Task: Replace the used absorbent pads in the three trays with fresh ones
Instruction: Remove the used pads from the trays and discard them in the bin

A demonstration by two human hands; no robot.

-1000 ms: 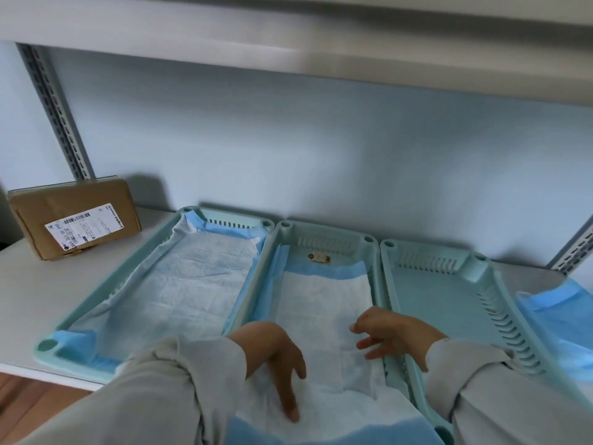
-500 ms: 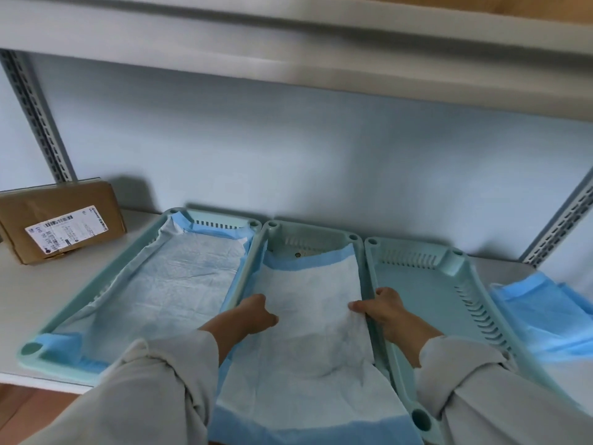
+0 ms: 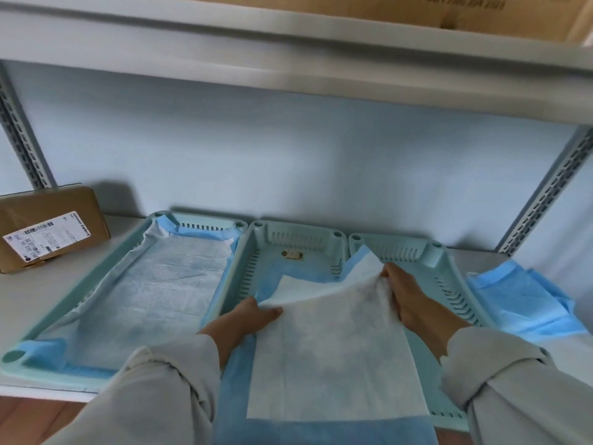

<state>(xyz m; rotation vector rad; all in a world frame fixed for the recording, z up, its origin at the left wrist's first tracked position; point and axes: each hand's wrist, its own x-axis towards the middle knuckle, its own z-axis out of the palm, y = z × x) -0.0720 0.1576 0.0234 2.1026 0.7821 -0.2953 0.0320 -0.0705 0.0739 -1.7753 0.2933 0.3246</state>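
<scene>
Nearest the front edge of the shelf (image 3: pixel 29 303), the absorbent pad (image 3: pixel 333 358) is lying over the near end of the middle tray (image 3: pixel 295 240), its blue border hanging past the edge. The left hand (image 3: pixel 247 319) is pinching the pad's left side, thumb on top, and the right hand (image 3: pixel 407 300) is gripping the right side, fingers curled into the bunched white layer, which is lifting above the tray floor. Farther back in that tray a small tan item (image 3: pixel 292 254) is lying on the bare floor; what it is cannot be told. The left tray (image 3: pixel 51 319) is holding 1 spread pad (image 3: pixel 160 290). The right tray (image 3: pixel 414 252) is showing bare slotted walls. Blue pads (image 3: pixel 519 303) are lying heaped toward the right end. A cardboard parcel (image 3: pixel 48 226) is sitting at the back left corner.
</scene>
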